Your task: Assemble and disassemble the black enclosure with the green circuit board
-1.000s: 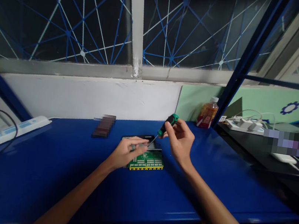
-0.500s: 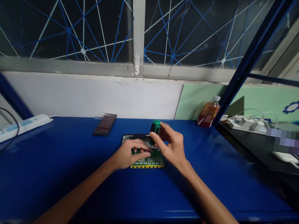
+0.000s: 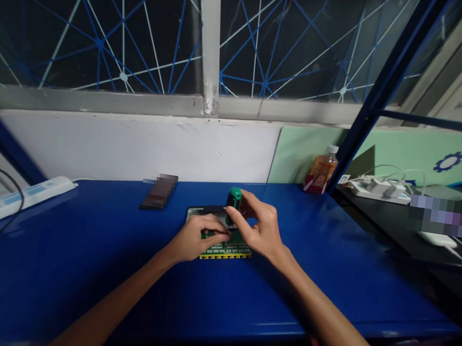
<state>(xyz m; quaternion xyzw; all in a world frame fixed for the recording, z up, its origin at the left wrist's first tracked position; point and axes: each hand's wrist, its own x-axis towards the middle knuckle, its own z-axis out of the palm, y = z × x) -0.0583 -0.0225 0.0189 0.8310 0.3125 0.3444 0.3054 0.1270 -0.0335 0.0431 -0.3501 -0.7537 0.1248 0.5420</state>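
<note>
My right hand (image 3: 264, 227) holds a screwdriver (image 3: 235, 198) by its green and black handle, with the handle pointing up. Below it lies a green circuit board (image 3: 230, 249) with a yellow, toothed front edge and a dark-rimmed part at the back. My left hand (image 3: 197, 240) rests over the board's left side. Its thumb and fingertips are pinched together close to the screwdriver's lower end. Whatever sits between those fingertips is too small and covered to name, and the screwdriver's tip is hidden.
The blue table (image 3: 143, 293) carries a dark, partly blurred flat object (image 3: 160, 194) behind the board. At the back right stands a drink bottle (image 3: 321, 170). A white power strip (image 3: 44, 188) with a black cable lies left; another power strip (image 3: 380, 189) is on the black desk at right.
The screwdriver handle and my right hand have shifted slightly left and down. My left hand keeps its pinch over the board. The whole view has moved a little.
</note>
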